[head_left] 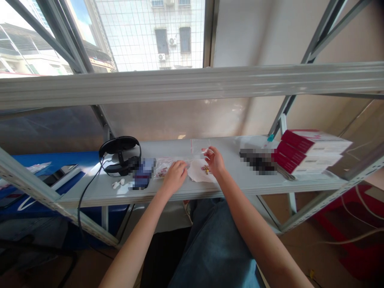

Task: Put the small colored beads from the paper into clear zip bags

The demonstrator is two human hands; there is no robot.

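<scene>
My left hand is beside a clear plastic bag with small reddish pieces in it. Its fingers are bent and close together, with clear film at the fingertips. My right hand is raised over the right edge of a white sheet of paper, thumb and fingers pinched. A small whitish bit shows at those fingertips, too small to name. Several small red and yellow pieces, looking like capsules, lie on the paper. Behind it is a flat clear zip bag with a red line along one edge.
On the left of the shelf stand a black headset with a cable, white earbuds and a phone. Red-and-white boxes are stacked at right, beside a blurred dark object. A metal beam crosses above.
</scene>
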